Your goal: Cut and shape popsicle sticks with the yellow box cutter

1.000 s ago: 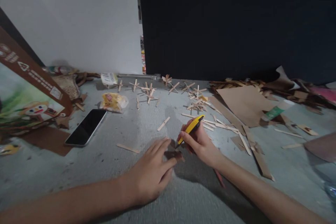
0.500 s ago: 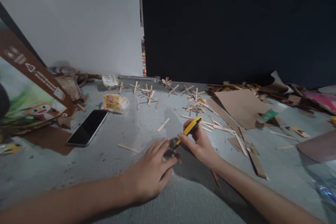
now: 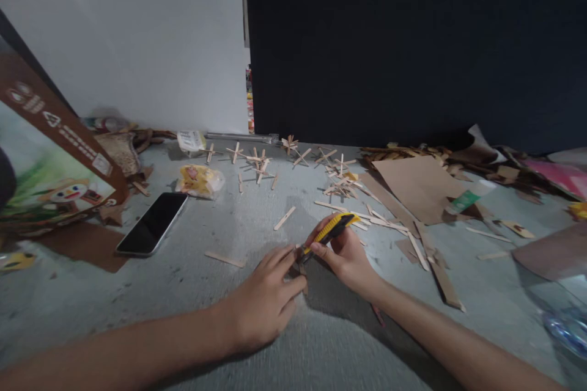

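"How do the arms lie over the tabletop (image 3: 114, 293)?"

"The left forearm (image 3: 137, 345) comes in low from the left; the right forearm (image 3: 440, 328) slants in from the lower right."

"And the hands?"

"The left hand (image 3: 266, 305) is palm down, fingers loosely extended, thumb apart. The right hand (image 3: 351, 263) is curled, gripping a yellow utility knife (image 3: 331, 229) like a pen, its blade end sloping down toward the left fingertips."

"Where's the craft stick (image 3: 302, 271)?"

"By the left thumb and fingertips, at the knife's lower end. Whether the blade touches it, I can't tell."
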The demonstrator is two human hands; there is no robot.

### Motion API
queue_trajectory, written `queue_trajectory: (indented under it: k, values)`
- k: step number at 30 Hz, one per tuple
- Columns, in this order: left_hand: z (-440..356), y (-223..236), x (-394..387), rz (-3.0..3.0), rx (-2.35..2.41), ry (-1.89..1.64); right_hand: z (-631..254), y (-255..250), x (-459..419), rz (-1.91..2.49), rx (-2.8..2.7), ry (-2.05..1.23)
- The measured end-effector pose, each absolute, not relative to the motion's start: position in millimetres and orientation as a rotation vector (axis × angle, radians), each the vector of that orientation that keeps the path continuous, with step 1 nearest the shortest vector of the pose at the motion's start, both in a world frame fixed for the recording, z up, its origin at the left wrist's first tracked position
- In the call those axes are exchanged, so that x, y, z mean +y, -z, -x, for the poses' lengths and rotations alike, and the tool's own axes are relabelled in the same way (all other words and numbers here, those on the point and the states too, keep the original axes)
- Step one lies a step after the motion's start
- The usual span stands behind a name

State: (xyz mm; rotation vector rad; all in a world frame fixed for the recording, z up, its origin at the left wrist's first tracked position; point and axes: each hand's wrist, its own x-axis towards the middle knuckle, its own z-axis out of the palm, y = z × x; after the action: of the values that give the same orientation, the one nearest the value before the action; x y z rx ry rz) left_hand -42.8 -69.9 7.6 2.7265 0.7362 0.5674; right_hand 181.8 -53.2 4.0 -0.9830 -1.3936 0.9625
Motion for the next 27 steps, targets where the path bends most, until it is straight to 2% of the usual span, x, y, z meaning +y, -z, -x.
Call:
queue_trajectory:
  k: [6, 13, 27]
  values:
    - [43.4, -6.4, -70.1, -2.618, 0.783, -0.621, -181.6, -0.9, -53.9, 0.958, -1.387, -0.98]
    - [40.4, -10.5, -69.0, -2.391, 0.897, -0.855, -180.5, -2.2, -55.9, 0.89, -1.387, -1.05]
    - [40.0, -15.2, -69.8, -2.484, 0.719, -0.814, -177.9, -5.7, -60.2, 0.797, -1.41, -1.045]
